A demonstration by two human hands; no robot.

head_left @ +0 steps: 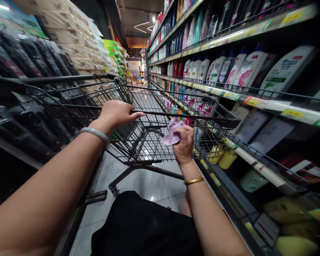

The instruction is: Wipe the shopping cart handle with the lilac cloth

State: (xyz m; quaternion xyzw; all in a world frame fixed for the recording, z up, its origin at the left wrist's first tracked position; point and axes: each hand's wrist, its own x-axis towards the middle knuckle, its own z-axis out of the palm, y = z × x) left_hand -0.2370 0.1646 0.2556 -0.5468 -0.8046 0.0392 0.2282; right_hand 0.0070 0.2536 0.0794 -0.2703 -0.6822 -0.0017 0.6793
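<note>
A black wire shopping cart [228, 121] stands in front of me, with no goods showing inside its basket. My left hand [114, 113] is closed over the cart's handle [160, 114], its thumb lying along the bar and its fingertips hidden behind it. A pale bangle circles that wrist. Just below the bar, right of the middle, my right hand [185, 142] is closed in a fist around a crumpled light-purple cloth [173, 132]. Part of the cloth sticks out above and to the left of the fingers. A gold bangle is on the right wrist.
Tall shelves of shampoo bottles [250, 69] line the right side, close to the cart. On the left hang dark packaged goods [29, 53], with stacked beige packs [66, 32] beyond them. A tiled aisle floor [149, 185] runs ahead between both sides.
</note>
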